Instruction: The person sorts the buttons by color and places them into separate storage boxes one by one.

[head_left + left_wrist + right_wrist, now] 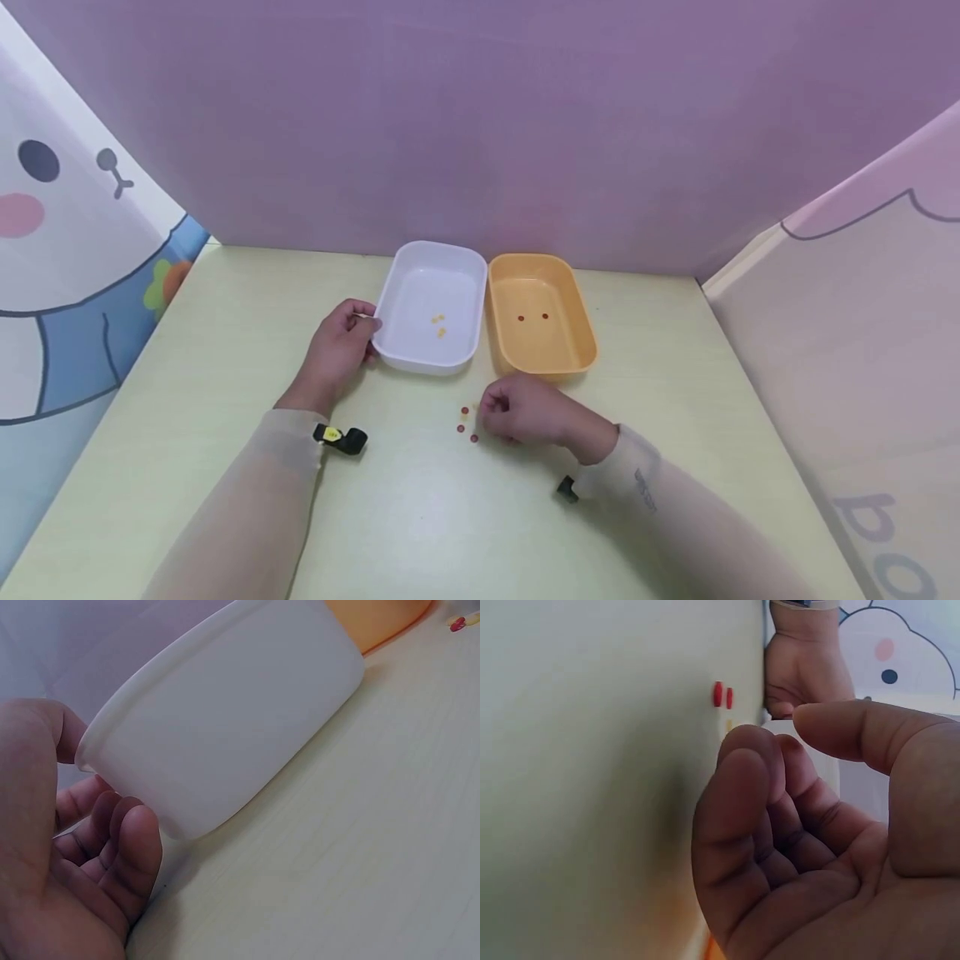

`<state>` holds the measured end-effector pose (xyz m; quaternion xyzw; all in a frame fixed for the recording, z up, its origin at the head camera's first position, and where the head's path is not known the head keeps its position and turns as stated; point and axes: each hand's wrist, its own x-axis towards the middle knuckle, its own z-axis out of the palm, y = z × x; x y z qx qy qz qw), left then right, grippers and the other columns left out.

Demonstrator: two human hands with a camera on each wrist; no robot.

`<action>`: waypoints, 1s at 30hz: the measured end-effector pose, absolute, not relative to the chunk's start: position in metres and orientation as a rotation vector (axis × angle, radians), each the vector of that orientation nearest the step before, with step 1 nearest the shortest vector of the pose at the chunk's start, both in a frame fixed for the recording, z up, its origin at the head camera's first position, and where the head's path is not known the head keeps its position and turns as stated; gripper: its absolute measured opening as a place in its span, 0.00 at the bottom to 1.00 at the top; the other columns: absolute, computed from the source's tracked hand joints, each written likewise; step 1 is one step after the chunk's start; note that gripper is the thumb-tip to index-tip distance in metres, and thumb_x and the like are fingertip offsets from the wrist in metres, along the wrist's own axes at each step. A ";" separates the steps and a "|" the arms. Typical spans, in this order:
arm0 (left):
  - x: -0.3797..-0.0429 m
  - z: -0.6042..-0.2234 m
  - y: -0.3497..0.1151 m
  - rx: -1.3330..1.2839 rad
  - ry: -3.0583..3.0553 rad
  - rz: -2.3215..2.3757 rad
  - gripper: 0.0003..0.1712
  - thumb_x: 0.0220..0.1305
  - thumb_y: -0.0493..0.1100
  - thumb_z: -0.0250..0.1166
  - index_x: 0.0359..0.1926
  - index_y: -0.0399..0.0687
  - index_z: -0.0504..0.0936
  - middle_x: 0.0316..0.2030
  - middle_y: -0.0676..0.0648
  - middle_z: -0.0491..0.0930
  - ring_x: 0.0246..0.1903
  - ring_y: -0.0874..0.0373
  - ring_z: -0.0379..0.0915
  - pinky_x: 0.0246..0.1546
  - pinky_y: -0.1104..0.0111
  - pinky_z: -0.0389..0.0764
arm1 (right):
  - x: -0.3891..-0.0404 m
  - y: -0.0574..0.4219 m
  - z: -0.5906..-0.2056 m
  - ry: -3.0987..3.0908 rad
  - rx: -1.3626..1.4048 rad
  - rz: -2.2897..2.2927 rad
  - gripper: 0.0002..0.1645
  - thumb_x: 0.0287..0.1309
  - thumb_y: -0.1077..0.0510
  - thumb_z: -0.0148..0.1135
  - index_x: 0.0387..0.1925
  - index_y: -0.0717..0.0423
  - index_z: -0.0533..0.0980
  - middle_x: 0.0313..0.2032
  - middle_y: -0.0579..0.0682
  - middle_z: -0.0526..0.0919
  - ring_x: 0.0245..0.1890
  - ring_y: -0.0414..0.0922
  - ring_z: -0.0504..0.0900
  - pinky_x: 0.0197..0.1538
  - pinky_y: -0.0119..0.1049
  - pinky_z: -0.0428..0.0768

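My left hand (337,350) grips the near left rim of a white plastic tray (429,358), thumb over the edge and fingers against the outer wall. A few small yellow pieces (440,332) lie on its floor. My right hand (528,410) hovers low over the table in front of the orange tray (543,358), fingers bent and thumb tip close to the index fingertip. Nothing shows between them in the right wrist view. Beside its fingertips lie small red round pieces (461,428) and pale yellow ones (464,417). Two red pieces (545,316) sit in the orange tray.
The trays stand side by side at the back of the pale wooden table (405,517), near a purple backdrop (480,125). Printed panels (75,267) rise at both sides. Each wrist wears a black strap or mount (342,438).
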<state>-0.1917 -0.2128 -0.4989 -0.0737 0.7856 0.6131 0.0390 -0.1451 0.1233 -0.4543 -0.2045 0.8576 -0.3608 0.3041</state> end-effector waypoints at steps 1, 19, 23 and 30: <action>-0.192 -0.499 -0.213 -0.225 2.410 1.877 0.18 0.84 0.50 0.59 0.65 0.48 0.77 0.44 0.42 0.81 0.36 0.53 0.81 0.38 0.66 0.87 | -0.145 0.124 -0.457 2.276 -0.550 -0.955 0.08 0.71 0.59 0.67 0.34 0.46 0.86 0.23 0.42 0.81 0.23 0.39 0.77 0.31 0.32 0.77; -0.193 -0.503 -0.214 -0.219 2.407 1.888 0.16 0.84 0.50 0.59 0.64 0.49 0.77 0.42 0.43 0.81 0.36 0.52 0.81 0.38 0.65 0.88 | -0.137 0.117 -0.471 2.397 -0.611 -0.884 0.07 0.64 0.53 0.80 0.36 0.42 0.85 0.28 0.39 0.84 0.32 0.39 0.81 0.39 0.34 0.81; -0.193 -0.503 -0.213 -0.213 2.399 1.897 0.16 0.84 0.50 0.59 0.63 0.48 0.77 0.43 0.42 0.81 0.36 0.52 0.81 0.38 0.65 0.88 | -0.136 0.114 -0.470 2.418 -0.611 -0.854 0.07 0.64 0.55 0.79 0.36 0.42 0.85 0.28 0.40 0.84 0.33 0.40 0.81 0.39 0.35 0.80; -0.192 -0.502 -0.214 -0.211 2.404 1.883 0.18 0.85 0.51 0.59 0.65 0.48 0.76 0.45 0.41 0.81 0.37 0.52 0.81 0.39 0.65 0.88 | -0.134 0.113 -0.472 2.446 -0.644 -0.801 0.09 0.65 0.57 0.78 0.33 0.38 0.85 0.27 0.37 0.83 0.32 0.37 0.80 0.40 0.33 0.80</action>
